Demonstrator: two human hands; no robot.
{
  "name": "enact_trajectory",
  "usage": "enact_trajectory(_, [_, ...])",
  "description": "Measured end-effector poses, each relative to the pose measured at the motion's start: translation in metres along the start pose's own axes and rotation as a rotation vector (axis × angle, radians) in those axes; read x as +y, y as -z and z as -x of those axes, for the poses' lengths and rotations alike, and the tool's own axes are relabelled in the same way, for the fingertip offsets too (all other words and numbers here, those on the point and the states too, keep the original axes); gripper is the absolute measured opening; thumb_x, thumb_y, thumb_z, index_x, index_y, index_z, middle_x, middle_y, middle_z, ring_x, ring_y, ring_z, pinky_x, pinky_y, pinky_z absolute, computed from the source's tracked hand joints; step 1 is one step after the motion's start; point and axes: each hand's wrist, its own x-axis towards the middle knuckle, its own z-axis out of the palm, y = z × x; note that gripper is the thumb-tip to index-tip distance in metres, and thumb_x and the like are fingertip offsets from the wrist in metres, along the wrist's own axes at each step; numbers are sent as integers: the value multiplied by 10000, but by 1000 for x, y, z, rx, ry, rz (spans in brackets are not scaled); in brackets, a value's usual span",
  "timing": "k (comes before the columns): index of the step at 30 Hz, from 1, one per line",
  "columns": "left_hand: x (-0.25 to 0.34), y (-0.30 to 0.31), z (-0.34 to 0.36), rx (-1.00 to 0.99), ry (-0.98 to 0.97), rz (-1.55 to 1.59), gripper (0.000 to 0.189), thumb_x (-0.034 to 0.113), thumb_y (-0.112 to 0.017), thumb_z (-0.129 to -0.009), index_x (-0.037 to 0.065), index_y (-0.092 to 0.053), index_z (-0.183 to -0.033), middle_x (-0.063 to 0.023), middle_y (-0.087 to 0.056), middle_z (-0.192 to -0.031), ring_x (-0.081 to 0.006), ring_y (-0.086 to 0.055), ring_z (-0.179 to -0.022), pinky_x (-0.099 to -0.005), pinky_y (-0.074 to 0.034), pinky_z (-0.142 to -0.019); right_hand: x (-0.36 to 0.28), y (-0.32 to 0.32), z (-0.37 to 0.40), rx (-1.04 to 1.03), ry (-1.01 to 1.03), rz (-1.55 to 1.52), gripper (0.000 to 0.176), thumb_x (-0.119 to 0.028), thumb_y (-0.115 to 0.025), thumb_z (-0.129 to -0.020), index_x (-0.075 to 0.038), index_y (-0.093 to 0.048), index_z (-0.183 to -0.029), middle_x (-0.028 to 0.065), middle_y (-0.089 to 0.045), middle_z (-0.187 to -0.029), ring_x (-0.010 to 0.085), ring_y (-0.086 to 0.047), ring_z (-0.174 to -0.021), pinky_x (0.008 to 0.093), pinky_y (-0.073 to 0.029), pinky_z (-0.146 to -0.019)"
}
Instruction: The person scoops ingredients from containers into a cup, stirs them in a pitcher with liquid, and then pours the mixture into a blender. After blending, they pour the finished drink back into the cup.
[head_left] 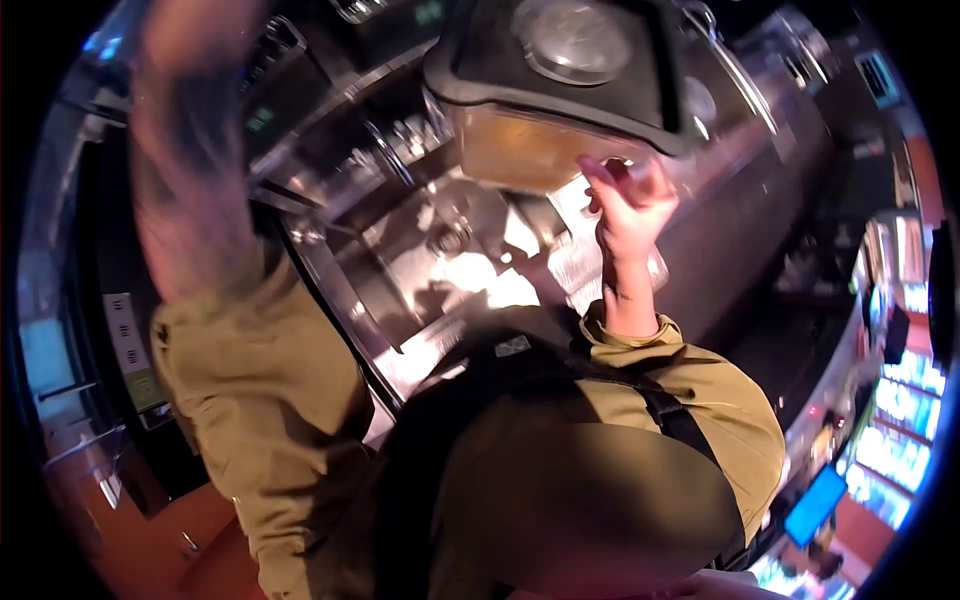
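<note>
My right hand is in the middle of the view, its fingers curled closed. Something small and dark with a bright edge shows among the fingers, and I cannot tell what it is. Right above this hand, overlapping it in the view, is a see-through tub with an amber tint. A black lid or frame covers its top, with a clear round dish on it. My left arm stretches up along the left side, blurred, and its hand is beyond the top edge.
Below the tub lies a steel sink or work well with brightly lit surfaces. Glassware stands along the back left. A dark counter runs to the right, with a metal rail behind. Lit shelves and a blue screen are far right.
</note>
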Motion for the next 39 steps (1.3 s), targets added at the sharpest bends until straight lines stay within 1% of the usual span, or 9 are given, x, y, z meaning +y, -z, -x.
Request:
enact_trajectory(3, [-79,-140,64,-82,-116,-634,632,646,-593,-758,17,-628,-712,-134,-616,-714,-262,-628,-624,-381,-498,-517,23,32,72,-16,-238,199,230,-80,-808,-689,-30,-682,-875,37,-672,-799,96,-598,-709,265,-493,-670])
enact_trajectory(13, [-160,-255,194,366,-259,-148,169,168,-645,-840,33,-635,-739,-81,-568,-635,-225,-554,-556,-332,-450,-530,66,52,234,-27,-314,646,327,-239,-863,-645,-22,-632,-730,94,-600,-616,122,-559,-548,277,-488,-571])
enact_trajectory(16, [-150,-204,192,822,192,107,277,166,-469,-981,-29,-614,-851,-63,-598,-704,-98,-482,-652,-264,-422,-599,93,57,263,195,-233,393,328,-204,-870,-645,-2,-631,-747,64,-576,-579,106,-550,-535,260,-494,-574])
enact_trajectory(22, [-214,-156,273,570,672,880,374,307,-417,-1010,-25,-585,-1043,-93,-662,-910,-153,-636,-732,-274,-534,-656,76,86,276,243,-451,109,288,-76,-830,-694,12,-563,-760,49,-613,-732,167,-670,-749,273,-544,-667])
enact_trajectory(28, [-410,-243,371,752,949,1348,455,301,-314,-1027,-60,-435,-1275,-212,-530,-1263,-320,-498,-1206,-494,-398,-1042,95,114,300,145,-483,-70,357,89,-751,-712,-64,-429,-725,34,-550,-704,248,-685,-824,353,-571,-711])
enact_trajectory(30, [-480,-270,388,963,990,1526,485,364,-289,-1025,-1,-453,-1299,-167,-553,-1258,-275,-520,-1180,-431,-425,-1003,91,99,288,232,-568,-143,411,5,-843,-634,-81,-451,-723,0,-521,-690,161,-636,-772,307,-541,-710])
enact_trajectory(34, [-482,-298,361,773,1597,1117,544,509,-329,-959,67,-526,-1207,-109,-568,-1155,-216,-530,-1048,-374,-412,-906,101,103,291,273,-479,53,432,-91,-899,-582,-28,-599,-887,50,-620,-926,150,-610,-876,286,-525,-727])
enact_trajectory(36, [-490,-320,336,727,1537,952,467,441,-427,-946,32,-536,-1143,-89,-557,-1114,-182,-513,-1030,-375,-411,-887,98,110,282,279,-584,-29,410,-149,-901,-589,-35,-640,-883,65,-639,-921,145,-610,-867,289,-522,-723])
enact_trajectory(39, [-501,-345,278,738,879,787,341,175,-574,-897,-31,-523,-1164,-115,-558,-1150,-210,-524,-1073,-342,-434,-908,29,140,221,-13,-442,794,450,-208,-906,-575,-44,-655,-910,59,-647,-871,142,-620,-835,295,-526,-734])
